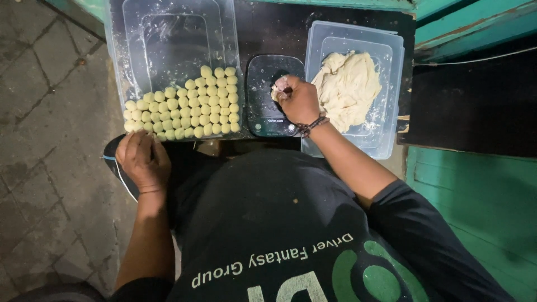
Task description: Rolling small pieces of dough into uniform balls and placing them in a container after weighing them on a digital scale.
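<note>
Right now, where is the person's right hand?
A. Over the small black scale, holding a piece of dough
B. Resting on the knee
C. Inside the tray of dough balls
A: the right hand pinches a dough piece above the black scale.

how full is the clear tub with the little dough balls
Partly full. The dough balls fill only the near end of the clear tub in packed rows; the far end shows bare bottom.

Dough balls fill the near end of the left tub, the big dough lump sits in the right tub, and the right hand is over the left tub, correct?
Not quite. The head view shows the right hand over the scale, holding a dough bit. The dough balls do fill the near end of the left tub, and the dough lump sits in the right tub.
</note>
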